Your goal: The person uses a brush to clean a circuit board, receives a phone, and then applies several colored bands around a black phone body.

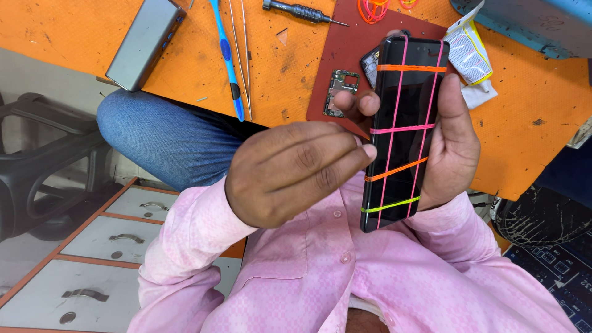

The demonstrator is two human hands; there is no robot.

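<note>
A black phone is held upright in front of my chest, above the orange table's edge. Pink, orange and yellow-green rubber bands cross it lengthwise and sideways. My right hand grips it from the right side, with fingertips showing behind its left edge. My left hand is turned back up, its fingertips touching the phone's left edge near the middle.
On the orange table lies a dark red mat with a small circuit board, loose rubber bands, a screwdriver, a blue tool, thin tweezers, a grey box and a glue tube. Grey drawers stand lower left.
</note>
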